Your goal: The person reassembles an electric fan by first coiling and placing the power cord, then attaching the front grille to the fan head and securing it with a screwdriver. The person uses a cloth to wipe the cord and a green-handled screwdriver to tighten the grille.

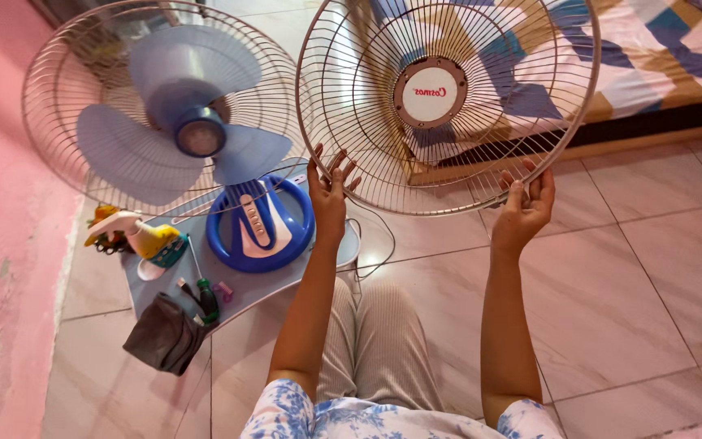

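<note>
Both hands hold a round wire fan guard (447, 102) up in the air, in the far middle of the view, above the tiled floor (635, 276). The left hand (328, 191) presses its spread fingers against the guard's lower left rim from behind, while the right hand (526, 207) cups the lower right rim, fingers curled up onto the wire; both grips are closed on the rim. The guard has a round plate with a red ring at its centre. To the left stands a table fan (197, 130) with pale blue blades, its rear guard still mounted and the front open, on a round blue base (260, 223) with buttons. The base rests on a light blue-grey mat (241, 284), which also carries a green-handled screwdriver (206, 299), a small pink piece (223, 290) and a yellow and teal toy-like object (152, 240) near its left edge. A dark grey cloth pouch (164, 335) lies at the mat's near left corner; what is inside it cannot be told. A white cord (379, 244) loops beside the mat. A patterned bedspread (652, 49) lies far right, and a pink wall (2, 228) runs along the left.
</note>
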